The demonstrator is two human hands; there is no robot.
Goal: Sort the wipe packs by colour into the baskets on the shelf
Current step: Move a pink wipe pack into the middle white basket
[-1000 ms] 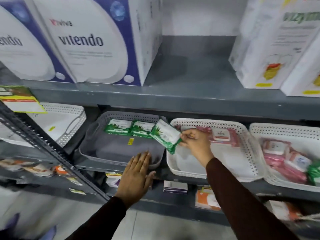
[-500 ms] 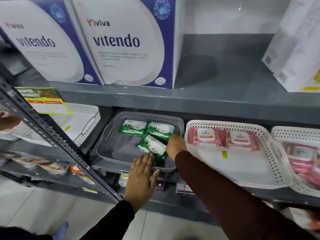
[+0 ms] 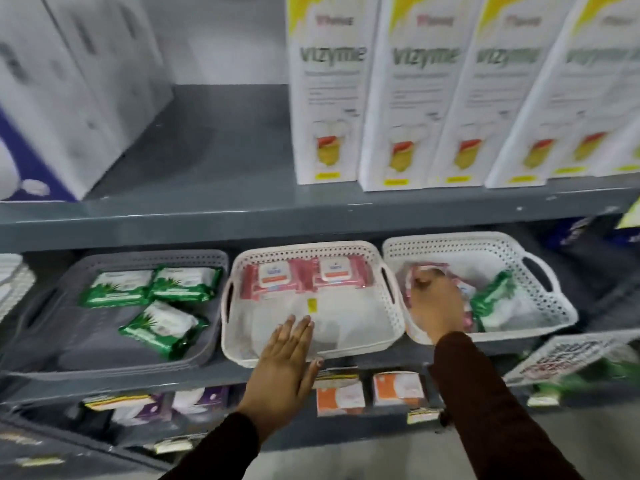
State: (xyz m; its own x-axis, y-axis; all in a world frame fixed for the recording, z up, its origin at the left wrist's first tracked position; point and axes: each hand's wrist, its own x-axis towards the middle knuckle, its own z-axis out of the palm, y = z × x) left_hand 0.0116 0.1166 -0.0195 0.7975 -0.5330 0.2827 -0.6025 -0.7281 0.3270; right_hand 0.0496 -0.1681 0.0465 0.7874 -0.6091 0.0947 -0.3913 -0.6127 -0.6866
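Three green wipe packs (image 3: 162,323) lie in the grey basket (image 3: 145,256) on the left of the shelf. The middle white basket (image 3: 301,247) holds two pink packs (image 3: 273,277) side by side at its back. The right white basket (image 3: 467,240) holds pink packs (image 3: 412,275) and one green pack (image 3: 491,299). My left hand (image 3: 287,362) rests flat on the middle basket's front rim and holds nothing. My right hand (image 3: 438,303) is down inside the right basket, its fingers curled onto the pink packs. The palm hides whether it grips one.
Tall white cartons (image 3: 325,98) stand on the grey shelf (image 3: 214,209) above, and blue-and-white boxes (image 3: 52,98) stand to their left. Small orange boxes (image 3: 398,389) and purple packs (image 3: 201,400) sit on the shelf below. Another white basket (image 3: 14,278) shows at the far left.
My right hand left the third green pack in the grey basket and moved right into the right white basket. My left hand shifted from the grey basket's rim to the middle basket's rim.
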